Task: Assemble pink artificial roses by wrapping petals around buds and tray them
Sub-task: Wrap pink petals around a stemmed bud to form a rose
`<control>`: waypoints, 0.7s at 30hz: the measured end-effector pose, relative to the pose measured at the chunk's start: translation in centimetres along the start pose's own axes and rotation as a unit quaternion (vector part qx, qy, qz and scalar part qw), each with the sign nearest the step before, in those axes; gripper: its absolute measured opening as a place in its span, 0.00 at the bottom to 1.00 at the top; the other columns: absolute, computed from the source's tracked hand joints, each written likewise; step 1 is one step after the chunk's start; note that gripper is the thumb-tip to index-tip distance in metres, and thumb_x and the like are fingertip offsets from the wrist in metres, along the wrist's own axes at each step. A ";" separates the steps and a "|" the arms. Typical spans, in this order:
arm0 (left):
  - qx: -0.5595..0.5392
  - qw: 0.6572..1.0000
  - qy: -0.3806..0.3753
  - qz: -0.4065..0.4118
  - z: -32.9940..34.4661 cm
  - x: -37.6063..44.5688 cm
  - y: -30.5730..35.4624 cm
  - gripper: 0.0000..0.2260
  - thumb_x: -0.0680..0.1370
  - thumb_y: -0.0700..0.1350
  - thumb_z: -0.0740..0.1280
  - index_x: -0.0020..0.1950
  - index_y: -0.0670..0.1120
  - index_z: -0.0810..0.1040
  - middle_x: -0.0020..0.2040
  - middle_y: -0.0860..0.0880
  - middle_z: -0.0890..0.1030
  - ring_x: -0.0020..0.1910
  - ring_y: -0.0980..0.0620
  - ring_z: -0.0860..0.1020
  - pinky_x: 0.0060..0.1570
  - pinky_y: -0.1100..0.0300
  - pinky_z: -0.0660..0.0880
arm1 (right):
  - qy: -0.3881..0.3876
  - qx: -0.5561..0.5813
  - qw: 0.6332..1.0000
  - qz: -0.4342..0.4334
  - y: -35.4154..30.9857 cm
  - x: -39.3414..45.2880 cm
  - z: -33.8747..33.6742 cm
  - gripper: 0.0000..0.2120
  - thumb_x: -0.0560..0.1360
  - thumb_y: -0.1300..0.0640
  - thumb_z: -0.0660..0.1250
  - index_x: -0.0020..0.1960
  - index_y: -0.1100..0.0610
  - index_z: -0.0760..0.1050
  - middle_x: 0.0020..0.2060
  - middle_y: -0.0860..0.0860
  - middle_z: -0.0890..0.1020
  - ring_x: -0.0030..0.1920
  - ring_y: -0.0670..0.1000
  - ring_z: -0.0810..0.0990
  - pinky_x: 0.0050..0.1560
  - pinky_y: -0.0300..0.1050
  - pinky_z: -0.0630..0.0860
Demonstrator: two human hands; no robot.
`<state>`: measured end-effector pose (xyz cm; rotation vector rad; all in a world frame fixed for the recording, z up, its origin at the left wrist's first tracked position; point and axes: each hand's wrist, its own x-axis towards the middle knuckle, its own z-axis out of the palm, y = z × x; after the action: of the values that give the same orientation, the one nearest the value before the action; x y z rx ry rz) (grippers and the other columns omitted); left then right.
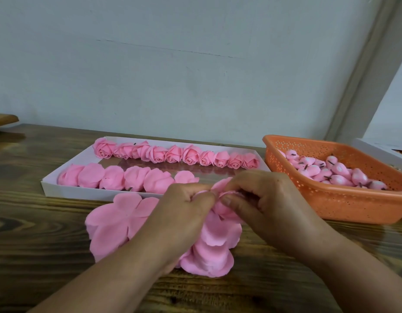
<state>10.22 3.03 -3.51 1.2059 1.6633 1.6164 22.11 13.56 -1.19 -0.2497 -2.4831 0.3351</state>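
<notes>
Head view: dark wooden table (48,233), pale wall behind; tray (60,187) with ten roses (173,154), six petal rounds; left hand (184,206), right hand (258,199) pinching petal (220,195) before tray

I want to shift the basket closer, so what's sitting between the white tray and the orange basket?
In the head view, only a narrow strip of bare wooden table separates the white tray from the orange basket; the right hand hovers just in front.

Ten finished roses (176,154), six petal-wrapped ones (127,180), one tray (60,188), one basket (344,206).
</notes>
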 end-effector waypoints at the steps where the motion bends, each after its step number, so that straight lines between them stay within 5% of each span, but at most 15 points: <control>1: 0.006 1.000 -0.006 0.003 0.0 0.0 0.1 0.20 0.77 0.40 0.60 0.25 0.49 0.76 0.26 0.53 0.74 0.27 0.59 0.72 0.29 0.67 0.68 | 0.006 0.011 1.000 0.013 0.0 0.0 0.0 0.03 0.72 0.59 0.70 0.40 0.57 0.80 0.29 0.45 0.77 0.30 0.44 0.73 0.30 0.40 0.69; 4: 0.010 0.999 -0.024 0.021 -0.2 0.1 -0.1 0.16 0.75 0.41 0.63 0.26 0.45 0.71 0.28 0.47 0.70 0.30 0.54 0.69 0.32 0.61 0.66 | 0.030 0.052 0.997 0.051 0.1 0.0 -0.1 0.04 0.70 0.59 0.72 0.40 0.54 0.77 0.25 0.45 0.73 0.29 0.44 0.71 0.28 0.36 0.66; 7: 0.006 0.999 -0.044 0.028 -0.3 0.0 -0.3 0.13 0.73 0.41 0.67 0.28 0.47 0.75 0.28 0.49 0.73 0.28 0.54 0.71 0.29 0.62 0.68 | 0.015 0.103 0.990 0.091 0.2 0.2 -0.4 0.15 0.69 0.60 0.73 0.51 0.49 0.74 0.26 0.43 0.73 0.27 0.41 0.71 0.32 0.30 0.68; 10: 0.009 0.999 -0.043 0.014 -0.1 -0.2 -0.6 0.08 0.73 0.40 0.69 0.34 0.46 0.81 0.27 0.51 0.79 0.25 0.57 0.74 0.24 0.68 0.68 | -0.006 0.134 0.983 0.122 0.1 0.4 -0.4 0.06 0.68 0.59 0.74 0.44 0.55 0.79 0.28 0.53 0.76 0.26 0.42 0.69 0.27 0.44 0.68; 13: 0.010 0.999 -0.030 0.007 0.1 0.0 -0.9 0.05 0.74 0.42 0.70 0.41 0.50 0.84 0.36 0.49 0.85 0.36 0.54 0.82 0.35 0.60 0.76 | 0.003 0.159 0.980 0.120 0.0 0.3 -0.1 0.06 0.69 0.58 0.73 0.36 0.58 0.78 0.28 0.58 0.78 0.25 0.49 0.71 0.25 0.45 0.68; 16: 0.001 0.999 -0.033 -0.009 0.0 0.2 -0.9 0.05 0.74 0.43 0.70 0.41 0.50 0.84 0.38 0.46 0.85 0.40 0.50 0.83 0.42 0.54 0.78 | -0.019 0.179 0.976 0.121 -0.1 0.2 -0.4 0.04 0.69 0.57 0.73 0.38 0.58 0.79 0.30 0.59 0.80 0.29 0.59 0.77 0.27 0.51 0.72; 18: -0.012 0.999 -0.040 -0.033 -0.1 0.3 -0.8 0.03 0.73 0.44 0.71 0.41 0.46 0.84 0.39 0.43 0.85 0.39 0.49 0.82 0.41 0.53 0.78 | -0.054 0.177 0.975 0.120 0.1 0.2 -0.9 0.02 0.68 0.58 0.73 0.40 0.55 0.81 0.32 0.56 0.80 0.30 0.55 0.76 0.29 0.51 0.73; 21: -0.019 0.997 -0.058 -0.055 -0.4 0.4 -0.9 0.05 0.73 0.44 0.72 0.41 0.42 0.83 0.37 0.43 0.84 0.35 0.52 0.81 0.33 0.60 0.75 | -0.065 0.111 0.988 0.086 0.6 0.2 -1.4 0.06 0.68 0.59 0.74 0.41 0.49 0.81 0.36 0.47 0.78 0.35 0.43 0.74 0.35 0.36 0.70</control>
<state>9.49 3.25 -4.25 1.1448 1.5907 1.4775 22.83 14.48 -0.15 -0.3606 -2.5295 0.7162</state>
